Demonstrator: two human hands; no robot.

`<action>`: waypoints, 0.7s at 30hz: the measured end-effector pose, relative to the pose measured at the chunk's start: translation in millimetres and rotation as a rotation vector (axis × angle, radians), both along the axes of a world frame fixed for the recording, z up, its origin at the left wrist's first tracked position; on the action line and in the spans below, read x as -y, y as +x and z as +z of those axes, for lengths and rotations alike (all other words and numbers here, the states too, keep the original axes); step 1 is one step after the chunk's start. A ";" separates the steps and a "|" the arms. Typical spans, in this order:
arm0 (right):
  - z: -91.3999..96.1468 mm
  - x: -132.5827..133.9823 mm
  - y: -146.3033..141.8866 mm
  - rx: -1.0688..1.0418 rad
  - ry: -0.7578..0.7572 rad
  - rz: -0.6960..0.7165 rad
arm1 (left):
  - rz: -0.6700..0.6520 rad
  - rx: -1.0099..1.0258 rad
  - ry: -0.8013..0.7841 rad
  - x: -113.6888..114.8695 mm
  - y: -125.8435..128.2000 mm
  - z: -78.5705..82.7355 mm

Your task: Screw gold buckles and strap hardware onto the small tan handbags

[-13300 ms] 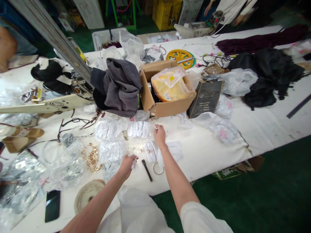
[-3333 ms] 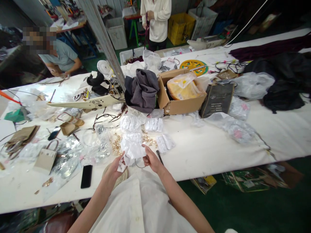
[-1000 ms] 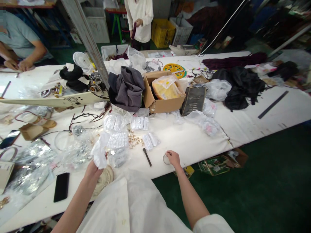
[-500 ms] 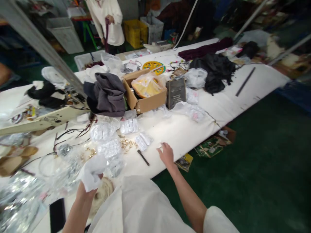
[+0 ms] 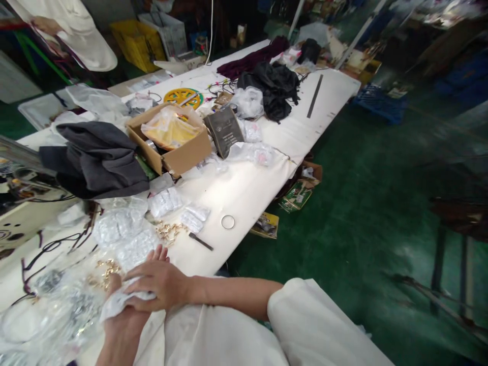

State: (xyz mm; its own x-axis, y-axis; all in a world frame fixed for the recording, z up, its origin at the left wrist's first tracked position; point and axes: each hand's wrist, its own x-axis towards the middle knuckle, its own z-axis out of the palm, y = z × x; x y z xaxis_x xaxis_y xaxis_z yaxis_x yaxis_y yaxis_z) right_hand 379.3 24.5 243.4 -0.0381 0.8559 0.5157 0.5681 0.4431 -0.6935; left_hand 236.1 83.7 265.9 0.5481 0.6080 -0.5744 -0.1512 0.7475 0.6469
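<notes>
My left hand (image 5: 124, 323) lies palm up at the table's near edge and holds a crumpled white wrapper (image 5: 114, 302). My right hand (image 5: 160, 279) has crossed over and presses flat on that wrapper, fingers stretched out toward the left. A metal ring (image 5: 227, 221) lies alone on the white tabletop (image 5: 244, 188), well to the right of both hands. Small gold metal fittings (image 5: 170, 231) and a dark strip (image 5: 201, 242) lie between the hands and the ring. Clear packets of white parts (image 5: 165, 202) sit just beyond.
A cardboard box (image 5: 179, 155) with a yellow bagged item, grey clothing (image 5: 97, 157), a dark paper bag (image 5: 224, 132), black fabric (image 5: 274, 89) and plastic bags crowd the table. Boxes lie on the green floor (image 5: 362, 203) under the table's edge. A person in white (image 5: 76, 35) stands far back.
My right hand has left the ring on the table and swung back left onto the wrapper in my left hand. The view has turned to the right.
</notes>
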 end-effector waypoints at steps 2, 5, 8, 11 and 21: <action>0.1 1.3 0.7 -0.091 -0.020 -0.059 | 0.072 0.172 -0.140 3.1 0.2 13.0; 9.7 10.7 -1.5 -0.140 0.014 -0.085 | 0.175 0.427 -0.360 23.1 -2.6 32.7; 19.0 23.4 1.2 -0.228 0.089 -0.085 | 0.202 0.508 -0.420 50.8 -1.0 47.8; 18.2 25.8 8.7 -0.512 -0.031 -0.229 | 0.164 0.565 -0.367 63.9 2.6 47.0; 7.2 23.6 -32.8 -0.167 -0.406 -0.113 | 0.355 0.451 -0.401 79.5 -22.1 -26.2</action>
State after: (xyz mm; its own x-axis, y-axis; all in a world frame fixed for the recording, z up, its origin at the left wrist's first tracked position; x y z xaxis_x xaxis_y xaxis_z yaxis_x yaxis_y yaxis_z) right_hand 346.5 0.8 250.6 0.1227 0.9841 0.1287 0.4626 0.0580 -0.8847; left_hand 214.0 4.2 239.7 0.5930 0.5833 -0.5551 -0.6194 0.7709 0.1485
